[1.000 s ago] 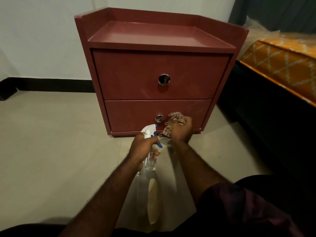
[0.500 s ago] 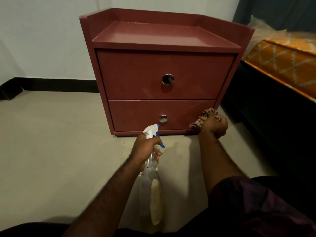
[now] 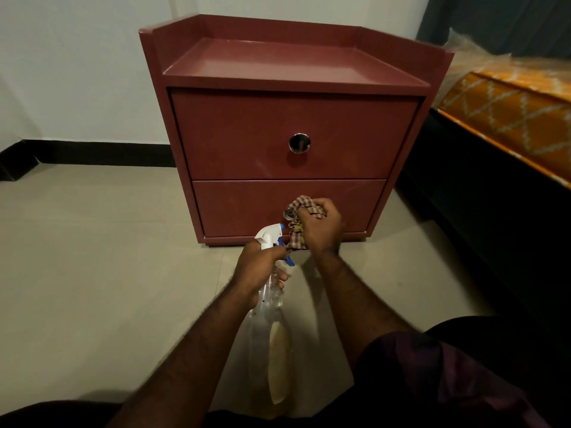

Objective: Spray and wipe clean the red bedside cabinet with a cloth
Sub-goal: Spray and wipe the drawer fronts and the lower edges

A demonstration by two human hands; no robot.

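While the cloth sits against the lower drawer, cabinet: red bedside cabinet [image 3: 293, 118] stands on the floor [image 3: 92, 257], straight ahead of both hands; bed [image 3: 509, 112] just beside it on the right.
lower drawer [image 3: 241, 208]: front panel runs left to right; a wipe stroke would follow that long axis.
cloth [image 3: 301, 208]: checked, bunched, pressed to the drawer front at the lower knob [image 3: 286, 214], which it half covers.
right hand [image 3: 321, 230]: fingers curled round the cloth; forearm reaches forward and slightly inward; the nearer hand to the cabinet, at mid-panel.
left hand [image 3: 258, 270]: wrapped round the neck of the spray bottle [image 3: 272, 319], held back from the cabinet base, close beside the right wrist.
nozzle [image 3: 268, 239]: white and blue, points up toward the drawer front; clear bottle body slants down toward the person. Finger on trigger: cannot tell.
step in hand (judgement): wiping the lower drawer. Whether the upper drawer [image 3: 247, 134] is done cannot be told.
next move (judgement): sideways sweep from centre; the panel's right half lies free, the nozzle crowds the left.
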